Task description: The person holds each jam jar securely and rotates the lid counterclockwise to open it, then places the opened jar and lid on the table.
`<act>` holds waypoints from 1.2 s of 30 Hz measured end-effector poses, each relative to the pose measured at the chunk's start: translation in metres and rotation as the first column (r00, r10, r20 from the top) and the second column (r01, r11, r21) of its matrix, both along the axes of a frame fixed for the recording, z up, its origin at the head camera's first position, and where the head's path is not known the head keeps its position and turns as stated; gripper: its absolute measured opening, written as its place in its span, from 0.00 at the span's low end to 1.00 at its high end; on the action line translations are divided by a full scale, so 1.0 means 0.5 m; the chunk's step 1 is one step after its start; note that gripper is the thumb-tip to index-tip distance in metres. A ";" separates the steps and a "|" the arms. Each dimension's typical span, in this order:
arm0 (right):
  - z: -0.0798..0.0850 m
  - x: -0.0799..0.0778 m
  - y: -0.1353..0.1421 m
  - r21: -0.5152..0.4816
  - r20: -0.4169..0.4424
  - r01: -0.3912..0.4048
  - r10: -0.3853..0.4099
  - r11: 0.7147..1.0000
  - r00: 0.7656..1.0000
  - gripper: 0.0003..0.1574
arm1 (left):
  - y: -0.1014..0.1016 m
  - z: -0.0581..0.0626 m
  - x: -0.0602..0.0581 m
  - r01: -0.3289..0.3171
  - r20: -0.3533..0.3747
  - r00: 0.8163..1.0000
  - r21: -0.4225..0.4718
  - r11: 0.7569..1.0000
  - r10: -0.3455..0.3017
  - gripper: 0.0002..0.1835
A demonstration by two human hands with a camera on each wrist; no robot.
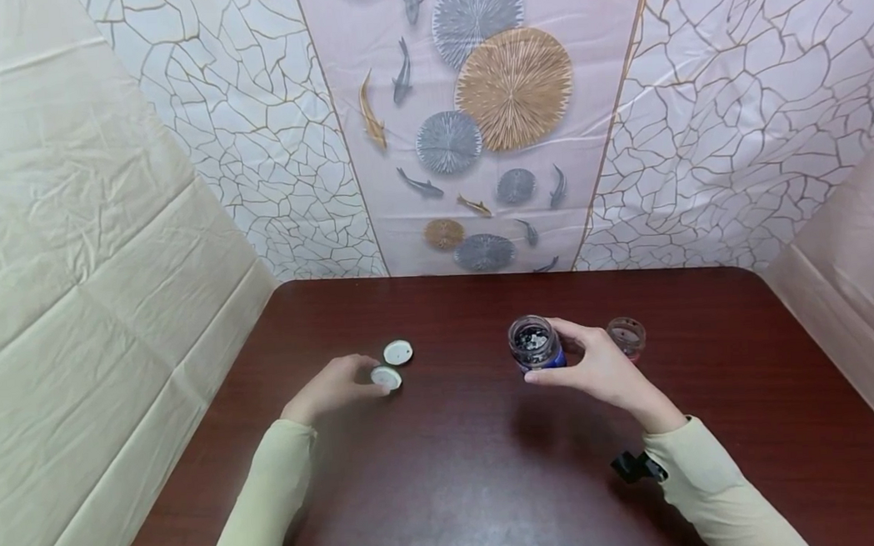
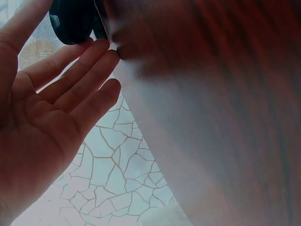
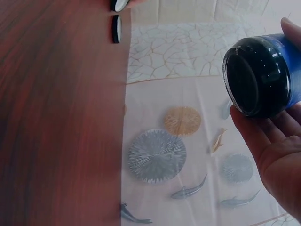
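On the right, my right hand (image 1: 596, 370) grips a glass jar (image 1: 529, 344) above the table, its mouth uncovered. Dark contents show through the mouth, and a blue label wraps its side. In the right wrist view the jar (image 3: 258, 77) is tilted, base toward the camera. My left hand (image 1: 339, 387) pinches a round jar lid (image 1: 387, 379) by its edge, pale inner face up. The lid (image 2: 71, 21) looks dark from below in the left wrist view. Just behind it, a second lid (image 1: 398, 352) lies with its white inside up.
A second glass jar (image 1: 627, 336), uncovered, stands behind my right hand. The dark red-brown table (image 1: 449, 464) ends at a patterned cloth backdrop (image 1: 475, 162). Pale cloth walls (image 1: 72, 329) flank both sides. A black device (image 1: 639, 466) sits at my right wrist.
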State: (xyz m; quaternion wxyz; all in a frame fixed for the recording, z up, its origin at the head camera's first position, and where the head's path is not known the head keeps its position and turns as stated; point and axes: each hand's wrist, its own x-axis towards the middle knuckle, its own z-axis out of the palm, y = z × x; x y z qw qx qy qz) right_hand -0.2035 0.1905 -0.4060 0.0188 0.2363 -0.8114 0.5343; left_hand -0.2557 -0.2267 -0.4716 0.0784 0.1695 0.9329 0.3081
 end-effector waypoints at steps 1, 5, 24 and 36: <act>-0.002 -0.002 0.001 0.002 0.010 0.007 -0.007 1.000 1.000 0.43 | 0.000 0.000 0.000 0.004 -0.002 1.000 -0.003 1.000 -0.004 0.25; -0.011 -0.007 0.006 0.025 0.040 0.040 -0.041 0.999 0.998 0.44 | 0.002 0.000 0.000 0.027 -0.024 0.999 -0.019 0.999 -0.027 0.25; -0.049 -0.031 0.020 0.066 0.091 0.051 -0.056 0.997 0.994 0.45 | 0.006 -0.004 -0.001 0.078 -0.073 0.994 -0.080 0.994 -0.083 0.23; -0.060 -0.037 0.027 0.080 0.104 0.055 -0.063 0.995 0.993 0.44 | 0.009 -0.005 0.001 0.079 -0.083 0.993 -0.098 0.992 -0.088 0.25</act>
